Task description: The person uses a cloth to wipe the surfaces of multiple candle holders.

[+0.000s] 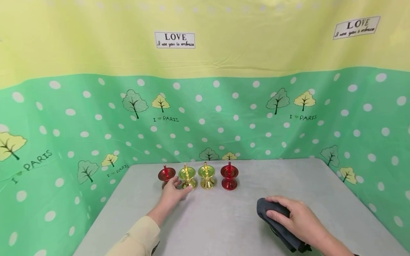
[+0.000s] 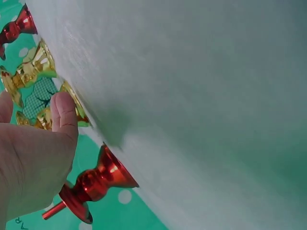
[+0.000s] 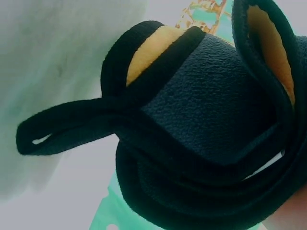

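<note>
Four small shiny candle holders with an upright central pin stand in a row: a red one (image 1: 166, 174) at left, two gold ones, and a red one (image 1: 229, 177) at right. My left hand (image 1: 173, 193) is at the left gold holder (image 1: 187, 174), its fingers between that holder and the left red one. In the left wrist view the fingers (image 2: 64, 112) look straight, in front of the gold metal; whether they touch it I cannot tell. My right hand (image 1: 301, 217) grips a folded dark cloth (image 1: 272, 208). Black trim, a loop and a yellow-orange inside show on the cloth (image 3: 206, 100).
A grey table (image 1: 221, 220) bears the holders near its back edge. The second gold holder (image 1: 207, 176) stands close to the left gold one. A green and yellow printed curtain (image 1: 205, 106) hangs behind the table and along its sides.
</note>
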`<state>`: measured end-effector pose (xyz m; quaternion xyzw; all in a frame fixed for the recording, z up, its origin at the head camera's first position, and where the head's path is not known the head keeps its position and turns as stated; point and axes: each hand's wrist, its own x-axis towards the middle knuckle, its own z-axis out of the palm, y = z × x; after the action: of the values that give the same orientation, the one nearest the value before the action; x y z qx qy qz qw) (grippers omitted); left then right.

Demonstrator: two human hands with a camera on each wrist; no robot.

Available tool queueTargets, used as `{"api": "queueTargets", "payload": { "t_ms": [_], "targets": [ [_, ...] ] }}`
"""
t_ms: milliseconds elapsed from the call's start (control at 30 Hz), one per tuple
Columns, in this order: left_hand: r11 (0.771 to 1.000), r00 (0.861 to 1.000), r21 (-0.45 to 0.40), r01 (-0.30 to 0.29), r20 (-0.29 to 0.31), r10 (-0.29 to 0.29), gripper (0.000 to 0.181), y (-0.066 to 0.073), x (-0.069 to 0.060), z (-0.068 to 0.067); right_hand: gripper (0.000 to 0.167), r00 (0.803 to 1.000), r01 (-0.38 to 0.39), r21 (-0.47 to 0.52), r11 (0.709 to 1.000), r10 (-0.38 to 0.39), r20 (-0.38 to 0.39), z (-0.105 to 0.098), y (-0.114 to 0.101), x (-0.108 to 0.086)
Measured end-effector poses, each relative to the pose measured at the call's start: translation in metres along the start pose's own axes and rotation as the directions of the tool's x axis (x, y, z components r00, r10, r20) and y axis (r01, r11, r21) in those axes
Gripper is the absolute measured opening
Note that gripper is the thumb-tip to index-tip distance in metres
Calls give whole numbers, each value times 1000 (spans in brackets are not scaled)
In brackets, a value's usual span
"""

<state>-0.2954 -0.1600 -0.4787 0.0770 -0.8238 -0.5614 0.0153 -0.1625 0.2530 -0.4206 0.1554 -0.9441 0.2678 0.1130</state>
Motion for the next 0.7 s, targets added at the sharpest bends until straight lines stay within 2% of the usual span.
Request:
{"api": "queueTargets", "payload": {
  "t_ms": [267, 500, 700],
  "targets": [
    [999, 1000, -37, -16, -10, 15, 96, 3, 7, 10, 34, 1000, -8, 9, 1000, 8, 0, 1, 1, 1],
    [994, 1000, -111, 5, 18, -3, 81, 3, 12, 15, 34, 1000, -26, 17, 1000, 26, 14, 2, 1, 0],
    [989, 999, -147, 33, 6, -33, 68, 3, 17, 18, 34, 1000, -8, 14, 1000, 8, 16, 2, 0, 0]
  ]
}}
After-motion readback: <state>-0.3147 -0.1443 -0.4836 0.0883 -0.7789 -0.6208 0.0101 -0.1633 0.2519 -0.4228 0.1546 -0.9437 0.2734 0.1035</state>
